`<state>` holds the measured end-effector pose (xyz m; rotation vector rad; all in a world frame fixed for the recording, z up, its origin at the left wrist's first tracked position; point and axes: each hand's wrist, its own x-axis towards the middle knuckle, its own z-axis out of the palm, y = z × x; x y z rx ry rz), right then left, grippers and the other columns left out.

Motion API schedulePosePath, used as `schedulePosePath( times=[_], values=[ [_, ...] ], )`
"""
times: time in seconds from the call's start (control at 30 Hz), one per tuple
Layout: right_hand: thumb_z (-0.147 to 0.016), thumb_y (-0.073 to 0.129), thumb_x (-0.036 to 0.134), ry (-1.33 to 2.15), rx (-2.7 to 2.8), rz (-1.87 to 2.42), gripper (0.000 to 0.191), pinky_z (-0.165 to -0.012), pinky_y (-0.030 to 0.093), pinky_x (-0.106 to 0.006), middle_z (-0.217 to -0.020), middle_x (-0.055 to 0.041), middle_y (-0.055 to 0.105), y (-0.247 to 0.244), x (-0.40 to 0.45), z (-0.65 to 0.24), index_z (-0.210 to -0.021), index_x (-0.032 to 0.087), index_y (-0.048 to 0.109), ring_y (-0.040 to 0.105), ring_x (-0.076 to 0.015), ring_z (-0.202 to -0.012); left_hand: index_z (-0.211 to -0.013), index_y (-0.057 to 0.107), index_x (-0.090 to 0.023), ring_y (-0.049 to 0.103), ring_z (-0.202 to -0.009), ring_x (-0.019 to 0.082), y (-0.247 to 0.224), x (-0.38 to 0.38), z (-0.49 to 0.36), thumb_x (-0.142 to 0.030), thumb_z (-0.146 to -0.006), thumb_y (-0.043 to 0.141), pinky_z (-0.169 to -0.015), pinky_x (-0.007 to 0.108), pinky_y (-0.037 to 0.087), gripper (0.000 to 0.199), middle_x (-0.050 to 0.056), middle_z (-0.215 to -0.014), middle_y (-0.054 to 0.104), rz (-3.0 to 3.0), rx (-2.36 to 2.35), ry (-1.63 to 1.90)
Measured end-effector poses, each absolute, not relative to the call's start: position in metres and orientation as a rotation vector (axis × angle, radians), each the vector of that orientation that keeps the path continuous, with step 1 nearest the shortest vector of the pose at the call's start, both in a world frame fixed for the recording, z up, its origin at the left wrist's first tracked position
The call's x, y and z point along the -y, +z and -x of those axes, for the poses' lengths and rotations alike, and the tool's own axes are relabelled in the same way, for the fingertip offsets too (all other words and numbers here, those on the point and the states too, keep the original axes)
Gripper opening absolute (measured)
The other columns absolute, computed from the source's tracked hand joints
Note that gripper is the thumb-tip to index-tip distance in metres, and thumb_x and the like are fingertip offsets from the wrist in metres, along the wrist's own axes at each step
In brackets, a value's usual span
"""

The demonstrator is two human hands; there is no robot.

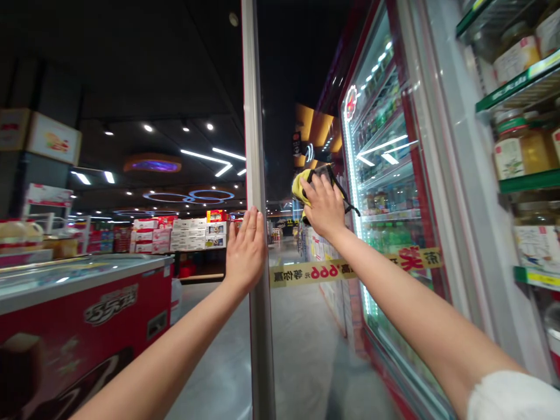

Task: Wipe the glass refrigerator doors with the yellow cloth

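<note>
My left hand point(245, 248) lies flat with its fingers stretched upward against the metal edge point(259, 175) of an upright glass door. My right hand point(324, 204) presses a yellow and grey cloth point(301, 185) with dark edging to the door's glass, fingers spread over it. Part of the cloth is hidden under the palm, and a dark corner sticks out at the right. Below the hands a tan strip point(284, 276) with mirrored red and black lettering crosses the glass.
Bottles stand on the cooler shelves point(531, 182) at right. A lit, red-framed drinks fridge point(385, 163) shows in the glass. On the left is a red chest freezer point(87, 326) with a glass top. Stacked cartons point(188, 234) stand farther back, beyond the grey floor point(210, 361).
</note>
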<state>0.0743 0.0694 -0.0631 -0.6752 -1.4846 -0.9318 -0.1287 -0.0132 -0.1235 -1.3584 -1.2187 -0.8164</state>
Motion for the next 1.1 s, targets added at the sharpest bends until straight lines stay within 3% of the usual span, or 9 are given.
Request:
schedulePosePath(
  times=[0.17,0.37,0.5,0.6,0.73,0.83,1.0,1.1],
  values=[
    [-0.089,0.066,0.031,-1.107,1.728,0.579,0.072,-0.121,0.02,-0.061,-0.161,-0.0094,0.04,-0.123,-0.061,-0.069,-0.155,0.035,0.037,0.026,-0.0359,-0.152,-0.16,0.021,-0.01,0.01,-0.157,0.026,-0.121,0.009,0.118,-0.018,-0.097,0.034,-0.127,0.056,0.01,0.065,0.015,-0.167,0.016,1.35,1.131,-0.886],
    [-0.095,0.057,0.029,-0.988,1.546,0.772,0.064,-0.122,0.022,-0.057,-0.164,-0.0076,0.035,-0.069,-0.069,-0.107,-0.156,0.033,0.036,0.025,-0.0315,-0.153,-0.158,0.028,-0.014,0.013,-0.157,0.023,-0.114,0.003,0.09,-0.021,-0.097,0.038,-0.128,0.053,0.006,0.063,0.012,-0.166,0.023,1.384,1.004,-0.846],
    [-0.099,0.048,0.029,-0.863,1.346,0.897,0.059,-0.121,0.026,-0.057,-0.163,-0.0115,0.035,-0.097,-0.075,-0.128,-0.157,0.027,0.036,0.026,-0.0327,-0.153,-0.156,0.035,-0.013,0.016,-0.156,0.024,-0.116,0.001,0.076,-0.022,-0.096,0.04,-0.128,0.053,0.009,0.06,0.013,-0.165,0.025,1.418,1.002,-0.834],
    [-0.095,0.053,0.024,-0.959,1.513,0.83,0.064,-0.122,0.023,-0.057,-0.162,-0.0094,0.038,-0.12,-0.068,-0.128,-0.156,0.031,0.037,0.024,-0.0316,-0.154,-0.155,0.034,-0.011,0.015,-0.156,0.024,-0.114,0.0,0.058,-0.022,-0.097,0.039,-0.128,0.051,0.013,0.06,0.014,-0.165,0.025,1.46,0.96,-0.823],
    [-0.094,0.054,0.022,-0.991,1.597,0.81,0.067,-0.124,0.022,-0.053,-0.165,-0.0063,0.033,-0.089,-0.062,-0.139,-0.157,0.032,0.034,0.022,-0.0276,-0.155,-0.157,0.028,-0.008,0.013,-0.157,0.025,-0.106,-0.005,0.025,-0.024,-0.098,0.038,-0.127,0.046,0.018,0.062,0.014,-0.167,0.022,1.541,0.914,-0.785],
    [-0.098,0.046,0.024,-0.907,1.488,0.875,0.062,-0.122,0.027,-0.05,-0.165,-0.0071,0.031,-0.074,-0.069,-0.163,-0.158,0.029,0.032,0.023,-0.0267,-0.155,-0.158,0.022,-0.005,0.012,-0.157,0.027,-0.105,-0.01,0.007,-0.031,-0.098,0.041,-0.127,0.047,0.018,0.068,0.016,-0.167,0.018,1.566,0.956,-0.792],
    [-0.101,0.041,0.03,-0.825,1.31,0.973,0.058,-0.12,0.03,-0.052,-0.163,-0.0133,0.035,-0.13,-0.079,-0.182,-0.159,0.024,0.031,0.025,-0.0294,-0.154,-0.159,0.018,-0.005,0.008,-0.157,0.028,-0.107,-0.013,0.003,-0.048,-0.098,0.043,-0.128,0.047,0.013,0.079,0.016,-0.169,0.012,1.556,1.013,-0.776],
    [-0.098,0.049,0.029,-0.949,1.48,0.885,0.063,-0.122,0.027,-0.054,-0.164,-0.0097,0.035,-0.139,-0.077,-0.18,-0.159,0.03,0.03,0.022,-0.0292,-0.155,-0.159,0.018,-0.005,0.005,-0.157,0.03,-0.107,-0.012,0.003,-0.06,-0.093,0.05,-0.128,0.048,0.011,0.092,0.018,-0.168,0.009,1.559,1.014,-0.778]
  ],
)
